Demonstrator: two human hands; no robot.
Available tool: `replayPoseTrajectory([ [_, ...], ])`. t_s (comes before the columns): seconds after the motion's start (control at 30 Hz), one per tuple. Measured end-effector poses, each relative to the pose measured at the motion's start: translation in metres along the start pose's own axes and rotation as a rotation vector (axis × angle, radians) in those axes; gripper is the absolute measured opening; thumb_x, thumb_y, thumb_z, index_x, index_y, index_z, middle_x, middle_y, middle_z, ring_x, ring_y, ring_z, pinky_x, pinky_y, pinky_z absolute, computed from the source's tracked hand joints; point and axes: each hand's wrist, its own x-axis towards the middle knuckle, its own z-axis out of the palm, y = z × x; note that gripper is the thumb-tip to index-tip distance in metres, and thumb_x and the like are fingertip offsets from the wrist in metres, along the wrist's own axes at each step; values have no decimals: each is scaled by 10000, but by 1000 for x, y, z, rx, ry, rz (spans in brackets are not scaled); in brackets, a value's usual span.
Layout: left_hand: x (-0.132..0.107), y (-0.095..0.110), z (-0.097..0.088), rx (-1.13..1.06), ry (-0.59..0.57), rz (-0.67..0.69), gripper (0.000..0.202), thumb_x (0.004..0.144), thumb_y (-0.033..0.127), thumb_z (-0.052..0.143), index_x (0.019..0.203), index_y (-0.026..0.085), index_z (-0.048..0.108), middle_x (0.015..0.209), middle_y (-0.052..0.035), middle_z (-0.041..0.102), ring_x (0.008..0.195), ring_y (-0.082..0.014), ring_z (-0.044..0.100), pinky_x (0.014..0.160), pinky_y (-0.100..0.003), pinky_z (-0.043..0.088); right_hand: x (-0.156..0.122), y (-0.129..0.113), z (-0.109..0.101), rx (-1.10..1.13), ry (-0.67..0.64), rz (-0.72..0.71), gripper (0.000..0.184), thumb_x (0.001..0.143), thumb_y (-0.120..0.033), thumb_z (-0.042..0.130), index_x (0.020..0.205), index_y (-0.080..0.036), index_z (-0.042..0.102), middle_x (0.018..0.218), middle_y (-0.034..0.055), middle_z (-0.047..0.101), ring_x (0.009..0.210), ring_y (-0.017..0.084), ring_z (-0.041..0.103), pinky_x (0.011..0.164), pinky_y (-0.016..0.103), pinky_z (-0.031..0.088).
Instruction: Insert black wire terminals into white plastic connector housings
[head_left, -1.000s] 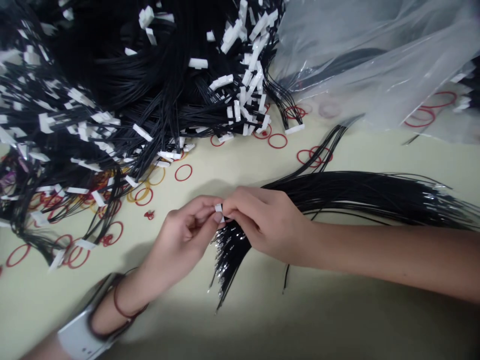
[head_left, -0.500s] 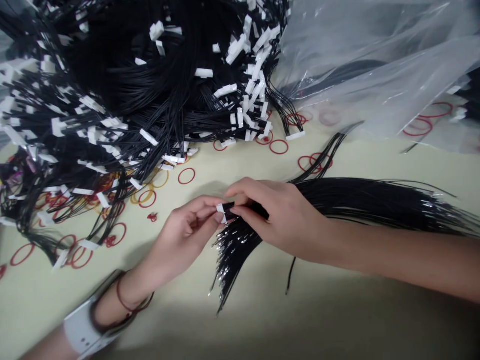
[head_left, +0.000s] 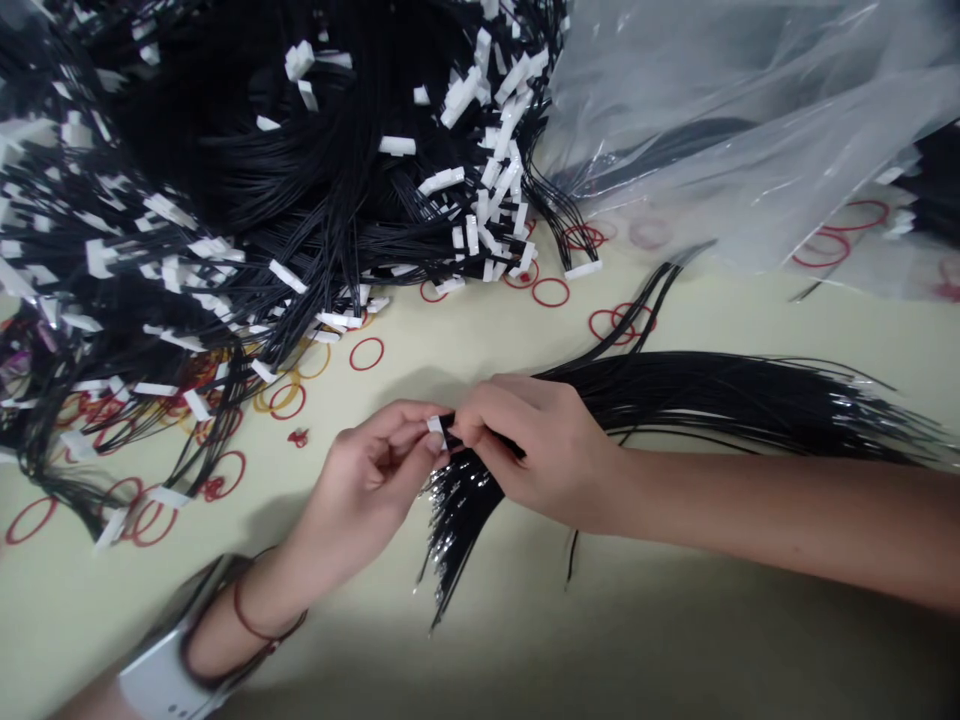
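Observation:
My left hand (head_left: 382, 475) pinches a small white connector housing (head_left: 436, 432) between thumb and fingers. Close against it, my right hand (head_left: 532, 450) is closed, its thumb and forefinger pinching a black wire (head_left: 448, 421) at the housing's right side. Most of that wire is hidden by the right hand. Beneath and beside the hands lies a thick bundle of loose black wires (head_left: 697, 395). Its near ends, tipped with shiny metal terminals (head_left: 454, 505), fan out just below the connector.
A large heap of black wire harnesses (head_left: 300, 190) with white connectors fills the upper left. Red rubber bands (head_left: 367, 353) and yellow ones are scattered on the pale table (head_left: 360, 640). Clear plastic bags (head_left: 750, 110) cover the upper right, with more wires inside.
My right hand has moved slightly left and down, closer to the connector, and its fingers have curled more. The left hand keeps its pinch on the connector. The whole view has shifted slightly.

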Motion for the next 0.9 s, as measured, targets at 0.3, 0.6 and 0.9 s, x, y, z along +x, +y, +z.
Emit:
replayPoseTrajectory([
  [0.3, 6, 3, -4, -105, -25, -60, 123, 801, 140, 542, 901, 189, 594, 750, 27, 689, 705, -69, 627, 661, -129, 509, 7, 2, -11, -63, -117, 90, 66, 829, -103, 426, 822, -162, 454, 690, -31, 524, 613, 57, 456, 568, 168, 354],
  [0.6, 12, 3, -17, -21, -17, -97, 125, 777, 226, 582, 898, 197, 588, 764, 8, 643, 696, -102, 605, 654, -183, 503, 19, -5, -42, -471, -469, -293, 176, 811, -63, 414, 767, -151, 559, 752, 26, 547, 701, 137, 456, 636, 269, 347],
  [0.9, 10, 2, -21, 128, -27, -14, 166, 785, 245, 571, 937, 187, 603, 805, -19, 670, 725, -136, 606, 642, -215, 481, 7, -10, -37, -403, -707, -314, 185, 731, -46, 501, 894, -132, 512, 819, 44, 519, 726, 157, 443, 643, 280, 330],
])
